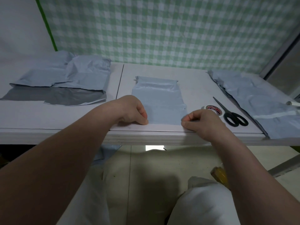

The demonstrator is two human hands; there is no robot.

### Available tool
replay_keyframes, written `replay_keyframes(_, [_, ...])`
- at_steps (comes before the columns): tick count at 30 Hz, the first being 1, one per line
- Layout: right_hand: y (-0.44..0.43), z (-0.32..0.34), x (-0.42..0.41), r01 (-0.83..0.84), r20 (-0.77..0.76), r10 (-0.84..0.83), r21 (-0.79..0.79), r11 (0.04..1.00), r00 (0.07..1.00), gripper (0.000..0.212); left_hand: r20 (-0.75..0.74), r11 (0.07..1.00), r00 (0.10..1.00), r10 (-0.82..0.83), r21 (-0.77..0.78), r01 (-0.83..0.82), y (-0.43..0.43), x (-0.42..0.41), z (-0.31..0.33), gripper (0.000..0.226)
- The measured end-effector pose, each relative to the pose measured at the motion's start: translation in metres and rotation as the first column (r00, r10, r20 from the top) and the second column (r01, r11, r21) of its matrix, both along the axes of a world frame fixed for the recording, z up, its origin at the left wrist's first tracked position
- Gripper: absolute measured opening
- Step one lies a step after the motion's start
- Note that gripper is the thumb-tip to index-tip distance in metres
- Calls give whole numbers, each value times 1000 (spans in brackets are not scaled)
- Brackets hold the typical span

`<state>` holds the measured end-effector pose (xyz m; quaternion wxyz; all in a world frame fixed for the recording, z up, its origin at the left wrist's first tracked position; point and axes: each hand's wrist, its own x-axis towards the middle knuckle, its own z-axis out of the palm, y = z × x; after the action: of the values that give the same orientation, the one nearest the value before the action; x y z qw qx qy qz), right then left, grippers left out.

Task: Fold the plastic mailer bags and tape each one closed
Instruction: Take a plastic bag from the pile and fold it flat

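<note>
A grey-blue plastic mailer bag (159,101) lies flat in the middle of the white table (194,88), its near edge close to the table's front. My left hand (133,111) pinches the bag's near left corner. My right hand (201,121) pinches the near right corner. A roll of tape (213,109) with a red label sits just behind my right hand. Black-handled scissors (232,114) lie to the right of the tape.
Folded mailers (68,73) with dark flaps are piled at the back left. A stack of flat mailers (253,98) covers the table's right end, with a white roll (293,103) on it. A checked green cloth hangs behind. My knees are below the table edge.
</note>
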<state>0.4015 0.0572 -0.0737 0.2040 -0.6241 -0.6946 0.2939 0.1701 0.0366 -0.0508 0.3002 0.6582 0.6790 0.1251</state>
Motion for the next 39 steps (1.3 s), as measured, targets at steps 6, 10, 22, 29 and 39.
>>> replay_keyframes(6, [1, 1, 9, 9, -38, -10, -41, 999, 999, 14, -7, 999, 999, 47, -21, -47, -4, -12, 2, 12])
replay_keyframes(10, [3, 0, 11, 32, -49, -34, -37, 999, 998, 11, 4, 995, 996, 87, -45, -87, -8, -22, 4, 13])
replay_keyframes(22, [2, 0, 14, 35, -39, -37, -48, 998, 999, 21, -11, 989, 991, 135, -55, -135, -19, -38, 8, 21])
replay_keyframes(29, [-3, -2, 13, 42, -49, -39, 67, 997, 998, 21, 14, 989, 989, 145, 13, -145, -26, -36, 6, 18])
replay_keyframes(39, [-1, -6, 23, 243, 234, -386, 471, 848, 892, 25, -117, 944, 982, 147, 313, -104, -35, -9, 5, 31])
